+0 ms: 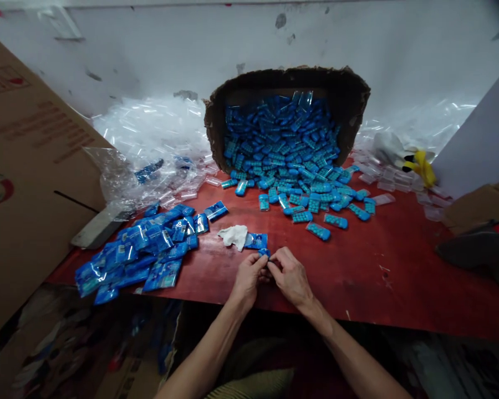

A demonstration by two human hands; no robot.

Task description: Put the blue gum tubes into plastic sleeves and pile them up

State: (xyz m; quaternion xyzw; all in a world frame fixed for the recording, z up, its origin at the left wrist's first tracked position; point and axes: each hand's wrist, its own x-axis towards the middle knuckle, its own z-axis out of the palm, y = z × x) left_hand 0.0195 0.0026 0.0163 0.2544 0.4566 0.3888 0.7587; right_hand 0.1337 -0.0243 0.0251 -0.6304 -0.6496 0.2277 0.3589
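At lower centre, left hand [251, 277] and right hand [290, 275] pinch a small blue item [265, 253] above the red desk [349, 266].

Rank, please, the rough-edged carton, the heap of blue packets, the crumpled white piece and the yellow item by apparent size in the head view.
1. Rough-edged carton
2. Heap of blue packets
Crumpled white piece and yellow item: too alike to rank, both far smaller.

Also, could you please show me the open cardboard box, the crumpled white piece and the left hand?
Open cardboard box [351, 105]: head view, inner right wall.
Crumpled white piece [234, 236]: head view, near its middle.
Left hand [247, 277]: head view, back of hand.
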